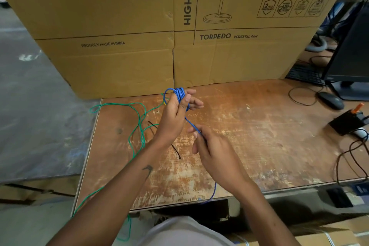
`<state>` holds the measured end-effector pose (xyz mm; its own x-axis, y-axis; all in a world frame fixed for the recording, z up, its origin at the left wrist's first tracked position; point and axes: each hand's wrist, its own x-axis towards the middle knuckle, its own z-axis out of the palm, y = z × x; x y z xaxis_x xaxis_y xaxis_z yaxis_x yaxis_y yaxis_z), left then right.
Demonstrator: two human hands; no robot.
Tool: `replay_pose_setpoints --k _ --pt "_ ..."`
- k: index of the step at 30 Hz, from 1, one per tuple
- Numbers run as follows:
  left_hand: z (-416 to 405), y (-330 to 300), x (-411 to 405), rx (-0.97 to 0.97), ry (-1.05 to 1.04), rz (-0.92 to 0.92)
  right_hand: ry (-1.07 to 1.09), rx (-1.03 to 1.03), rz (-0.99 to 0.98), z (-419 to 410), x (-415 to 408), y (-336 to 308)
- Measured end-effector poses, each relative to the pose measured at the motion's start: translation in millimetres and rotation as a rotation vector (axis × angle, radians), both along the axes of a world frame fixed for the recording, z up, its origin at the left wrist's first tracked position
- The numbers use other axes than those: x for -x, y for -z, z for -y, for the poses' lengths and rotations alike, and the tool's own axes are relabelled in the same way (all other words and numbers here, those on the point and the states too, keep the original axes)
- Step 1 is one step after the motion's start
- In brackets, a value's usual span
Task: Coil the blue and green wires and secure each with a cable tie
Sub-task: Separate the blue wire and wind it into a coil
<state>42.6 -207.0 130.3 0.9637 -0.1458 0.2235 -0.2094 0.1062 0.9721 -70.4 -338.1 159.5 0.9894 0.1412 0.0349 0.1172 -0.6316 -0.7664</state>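
The blue wire (179, 93) is wound in several loops around the fingers of my left hand (175, 114), raised above the wooden table (259, 136). From the coil a taut blue strand runs down into my right hand (211, 148), which pinches it; the loose tail hangs over the table's front edge. The green wire (137, 126) lies uncoiled across the table's left side and trails off the left front edge. Black cable ties (175, 151) lie on the table, partly hidden under my left forearm.
Large cardboard fan boxes (173, 26) stand as a wall along the table's back. At the right are a monitor (353, 62), a keyboard (305, 75), a mouse (331, 100), a black box (345, 124) with an orange-tipped tool, and black cables (345, 158).
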Motion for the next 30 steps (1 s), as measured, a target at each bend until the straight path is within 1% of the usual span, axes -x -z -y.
replay_pose_setpoints --k 4,6,7,9,11,14,16,18,19,22,24,27,30 --pt "5.3 15.2 5.1 -0.080 0.045 -0.092 -0.008 0.123 0.025 10.7 -8.5 -28.8" --pt "5.8 17.4 12.0 -0.158 0.049 -0.115 0.029 0.123 0.014 19.3 -15.8 -43.9" --pt "5.6 17.6 16.4 -0.159 0.071 -0.127 0.045 0.118 0.013 23.1 -20.7 -50.7" --pt "6.1 16.8 26.6 -0.066 0.191 -0.176 0.068 0.133 0.042 30.8 -35.1 -59.6" --pt "5.7 17.6 32.8 0.017 0.317 -0.233 0.065 0.114 0.026 38.4 -56.9 -57.8" --pt "6.0 15.6 38.2 0.063 0.404 -0.285 0.020 -0.003 -0.016 47.7 -89.0 -45.3" --pt "6.6 7.1 43.7 0.084 0.384 -0.277 0.011 -0.167 -0.028 52.7 -104.1 -35.5" --pt "6.9 -0.3 48.4 0.105 0.341 -0.231 -0.006 -0.326 -0.096 56.1 -111.1 -23.2" --pt "6.2 -3.0 49.2 0.121 0.335 -0.217 -0.027 -0.371 -0.135 56.7 -112.2 -15.7" --pt "5.9 -12.6 47.6 0.180 0.340 -0.212 -0.113 -0.415 -0.207 50.0 -107.5 6.4" --pt "6.1 -19.4 45.8 0.235 0.332 -0.208 -0.129 -0.444 -0.199 40.3 -96.8 16.2" --pt "5.0 -30.9 42.7 0.363 0.313 -0.282 -0.076 -0.600 -0.204 21.9 -77.4 26.7" --pt "3.3 -37.8 36.4 0.469 0.311 -0.377 0.048 -0.916 -0.300 3.6 -66.0 39.1"
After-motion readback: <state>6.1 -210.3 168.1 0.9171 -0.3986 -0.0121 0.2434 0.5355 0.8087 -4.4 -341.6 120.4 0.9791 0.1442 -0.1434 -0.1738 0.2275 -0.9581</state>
